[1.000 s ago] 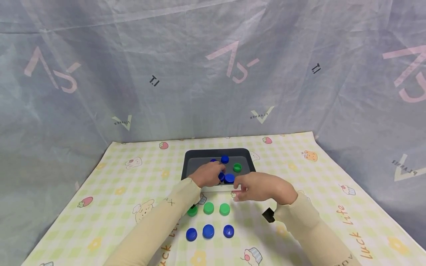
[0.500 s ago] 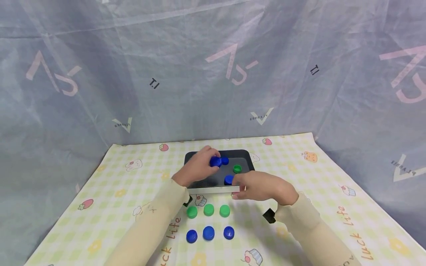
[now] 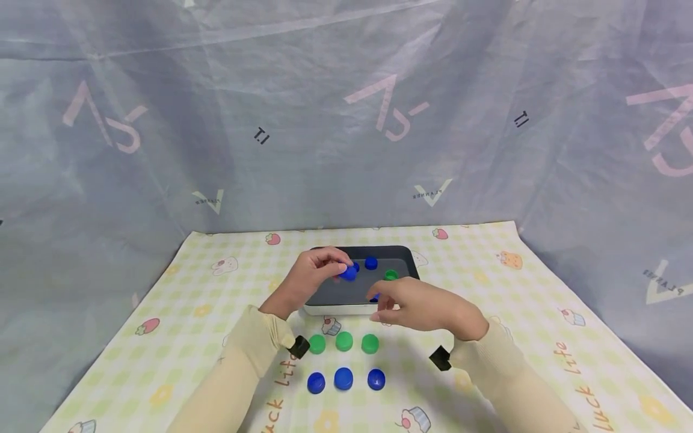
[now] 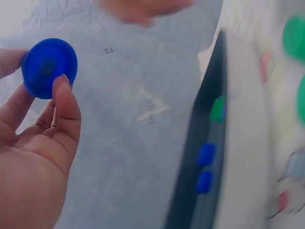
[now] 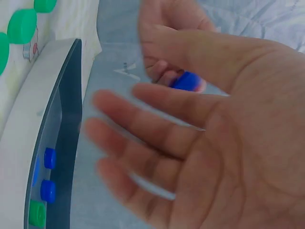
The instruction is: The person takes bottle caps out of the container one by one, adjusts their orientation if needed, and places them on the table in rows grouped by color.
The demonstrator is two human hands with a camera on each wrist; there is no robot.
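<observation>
My left hand [image 3: 308, 275] pinches a blue bottle cap [image 3: 349, 274] between thumb and fingertips over the left part of a dark tray [image 3: 346, 310] with a pale outer wall. In the left wrist view the round face of this cap [image 4: 47, 67] is turned toward the camera. My right hand [image 3: 422, 305] hovers by the tray's near right edge, and its fingers [image 5: 157, 126] are loosely extended with nothing in them. Inside the tray lie a green cap [image 3: 391, 275] and a few blue caps [image 3: 370, 263], one partly hidden behind the right fingertips.
Between my forearms, in front of the tray, a row of green caps [image 3: 343, 341] lies on the checked tablecloth [image 3: 216, 313]. Nearer to me is a row of blue caps [image 3: 343, 379]. A grey printed curtain [image 3: 325, 150] hangs behind and beside the table.
My left hand has lifted a blue cap from among those in the tray, drawn back to the left and turned it. The right hand has stayed nearly in place.
</observation>
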